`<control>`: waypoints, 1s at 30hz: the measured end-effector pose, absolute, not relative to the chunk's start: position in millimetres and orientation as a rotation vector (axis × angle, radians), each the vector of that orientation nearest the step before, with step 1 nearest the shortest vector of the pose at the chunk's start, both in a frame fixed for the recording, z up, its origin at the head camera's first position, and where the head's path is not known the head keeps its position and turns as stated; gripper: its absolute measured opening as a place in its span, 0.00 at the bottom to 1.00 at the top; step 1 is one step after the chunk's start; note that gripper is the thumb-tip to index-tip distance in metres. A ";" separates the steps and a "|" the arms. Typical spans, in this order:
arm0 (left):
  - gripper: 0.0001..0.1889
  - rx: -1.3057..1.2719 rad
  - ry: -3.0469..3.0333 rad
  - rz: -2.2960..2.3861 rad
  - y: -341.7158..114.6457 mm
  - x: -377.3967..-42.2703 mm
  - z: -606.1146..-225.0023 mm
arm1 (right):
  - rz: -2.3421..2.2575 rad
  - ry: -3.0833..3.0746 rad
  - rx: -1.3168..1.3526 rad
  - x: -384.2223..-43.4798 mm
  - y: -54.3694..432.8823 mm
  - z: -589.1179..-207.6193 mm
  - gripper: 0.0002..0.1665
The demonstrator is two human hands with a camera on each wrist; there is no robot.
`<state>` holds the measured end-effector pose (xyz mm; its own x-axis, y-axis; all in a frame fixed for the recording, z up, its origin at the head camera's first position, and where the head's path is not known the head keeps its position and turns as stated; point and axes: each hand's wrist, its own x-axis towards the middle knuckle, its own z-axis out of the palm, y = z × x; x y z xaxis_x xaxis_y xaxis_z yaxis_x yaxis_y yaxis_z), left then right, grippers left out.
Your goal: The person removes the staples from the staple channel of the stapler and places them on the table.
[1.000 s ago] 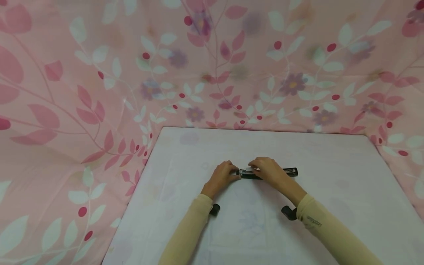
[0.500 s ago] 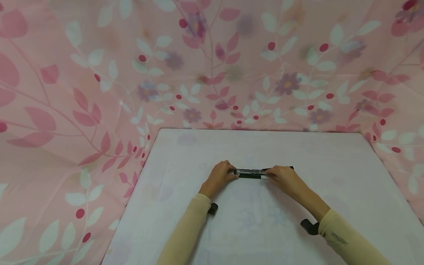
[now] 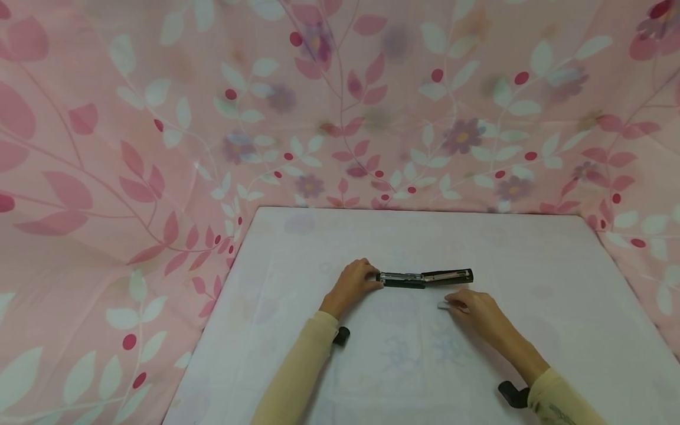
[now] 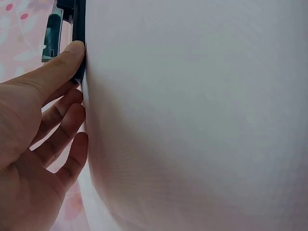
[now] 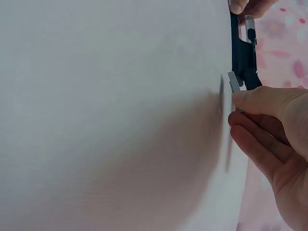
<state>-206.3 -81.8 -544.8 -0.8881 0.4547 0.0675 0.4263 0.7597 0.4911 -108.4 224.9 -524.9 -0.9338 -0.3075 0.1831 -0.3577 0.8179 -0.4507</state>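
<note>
A black stapler (image 3: 402,284) lies folded open on the white-covered table, its top arm swung out to the right and its metal magazine showing. My left hand (image 3: 349,286) grips the stapler's left end, with the thumb along the black base (image 4: 80,29) in the left wrist view. In front of the opened arm, my right hand (image 3: 480,313) pinches a small silver-grey strip of staples (image 5: 234,83) between thumb and fingers. The strip is held just above the cloth, and its shadow falls beside it in the right wrist view. Part of it is hidden under the thumb.
The white cloth (image 3: 297,378) covers the whole table. Pink floral fabric (image 3: 340,106) hangs right behind the far edge and along the left side. A black wrist camera (image 3: 513,394) sticks out from the right sleeve, another (image 3: 342,336) from the left.
My right hand has moved from over the stapler's magazine to the right and then toward the front, carrying the strip of staples away. My left hand has stayed on the stapler's end.
</note>
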 end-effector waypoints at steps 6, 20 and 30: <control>0.18 0.718 2.895 0.784 -81.6 -206.0 -544.3 | 0.770 -2.914 0.477 -105.5 228.7 -533.0 0.11; 0.18 0.701 2.895 0.788 -83.3 -205.4 -545.2 | 0.651 -2.792 0.597 -103.7 229.0 -543.5 0.12; 0.18 0.705 2.898 0.786 -83.2 -205.5 -544.6 | 0.612 -2.708 0.655 -104.6 228.7 -547.6 0.13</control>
